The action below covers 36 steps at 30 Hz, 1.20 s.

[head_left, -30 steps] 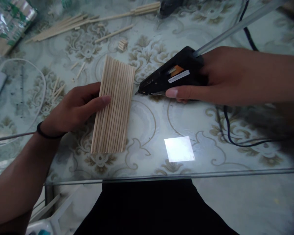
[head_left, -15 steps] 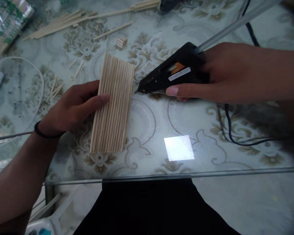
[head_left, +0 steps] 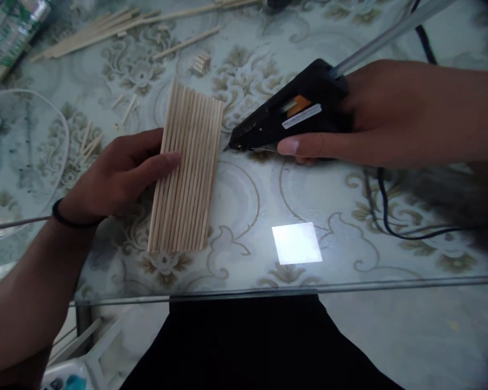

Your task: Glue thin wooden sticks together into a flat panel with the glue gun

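Note:
A panel of thin wooden sticks (head_left: 189,179), laid side by side, is gripped at its left edge by my left hand (head_left: 126,173). My left thumb lies across its face, and the other fingers are hidden behind it. The panel's upper end slants, while its lower end is nearly straight. My right hand (head_left: 358,119) is wrapped round a black hot glue gun (head_left: 288,111) with an orange part and a white label. A translucent glue stick (head_left: 390,38) protrudes from the gun's back. The nozzle points left, close to the panel's right edge.
Long loose sticks (head_left: 101,32) lie at the back left, near a plastic packet (head_left: 8,38). Short cut pieces (head_left: 91,143) and a small bundle of stubs (head_left: 202,63) rest on the patterned glass tabletop (head_left: 244,279). A black cord (head_left: 390,227) trails at the right.
The view has shifted slightly. Both hands keep their grips, and the panel and glue gun stay almost in the same place relative to each other.

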### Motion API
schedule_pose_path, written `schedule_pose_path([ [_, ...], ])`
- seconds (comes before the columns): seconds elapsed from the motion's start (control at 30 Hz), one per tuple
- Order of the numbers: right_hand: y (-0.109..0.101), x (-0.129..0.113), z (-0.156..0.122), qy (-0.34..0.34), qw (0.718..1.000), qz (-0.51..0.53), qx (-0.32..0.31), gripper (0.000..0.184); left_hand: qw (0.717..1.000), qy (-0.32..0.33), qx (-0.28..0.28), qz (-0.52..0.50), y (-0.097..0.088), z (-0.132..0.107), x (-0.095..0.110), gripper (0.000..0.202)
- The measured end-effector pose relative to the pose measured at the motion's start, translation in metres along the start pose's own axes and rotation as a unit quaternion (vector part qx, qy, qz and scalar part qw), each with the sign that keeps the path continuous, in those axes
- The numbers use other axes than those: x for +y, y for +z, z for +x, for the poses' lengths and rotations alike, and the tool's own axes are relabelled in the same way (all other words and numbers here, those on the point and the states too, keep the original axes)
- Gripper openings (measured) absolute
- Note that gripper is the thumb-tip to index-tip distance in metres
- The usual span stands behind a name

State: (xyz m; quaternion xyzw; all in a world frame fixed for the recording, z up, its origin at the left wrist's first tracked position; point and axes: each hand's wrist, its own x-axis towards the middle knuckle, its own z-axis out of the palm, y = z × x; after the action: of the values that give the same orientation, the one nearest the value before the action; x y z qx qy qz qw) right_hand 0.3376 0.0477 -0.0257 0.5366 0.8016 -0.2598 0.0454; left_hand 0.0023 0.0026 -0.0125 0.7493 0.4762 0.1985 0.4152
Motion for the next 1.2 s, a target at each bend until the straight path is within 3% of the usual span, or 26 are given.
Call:
schedule_pose_path([
  [0.27,-0.003,-0.012,-0.001,0.065,0.995,-0.067,-0.016,0.087,1.000,-0.004,0.005,-0.003,0.001,0.000,0.002,0.032],
  [0.43,-0.001,-0.004,-0.001,0.045,0.997,-0.061,-0.008,0.094,1.000,-0.015,0.007,-0.010,0.000,-0.001,0.001,0.032],
  [0.6,0.002,0.002,0.001,0.069,0.995,-0.069,-0.012,0.096,1.000,-0.012,-0.001,-0.013,0.001,0.000,0.002,0.029],
  [0.87,0.000,0.004,0.001,0.029,0.998,-0.050,0.003,0.102,1.000,0.000,0.008,-0.015,0.002,0.000,0.000,0.036],
  [1.03,0.001,0.003,0.001,0.017,0.999,-0.038,0.008,0.095,0.999,-0.020,0.015,-0.019,0.001,-0.002,0.001,0.035],
  [1.2,0.002,0.009,0.002,0.013,0.998,-0.063,0.014,0.077,0.999,-0.036,0.014,-0.021,0.002,-0.001,0.004,0.033],
])
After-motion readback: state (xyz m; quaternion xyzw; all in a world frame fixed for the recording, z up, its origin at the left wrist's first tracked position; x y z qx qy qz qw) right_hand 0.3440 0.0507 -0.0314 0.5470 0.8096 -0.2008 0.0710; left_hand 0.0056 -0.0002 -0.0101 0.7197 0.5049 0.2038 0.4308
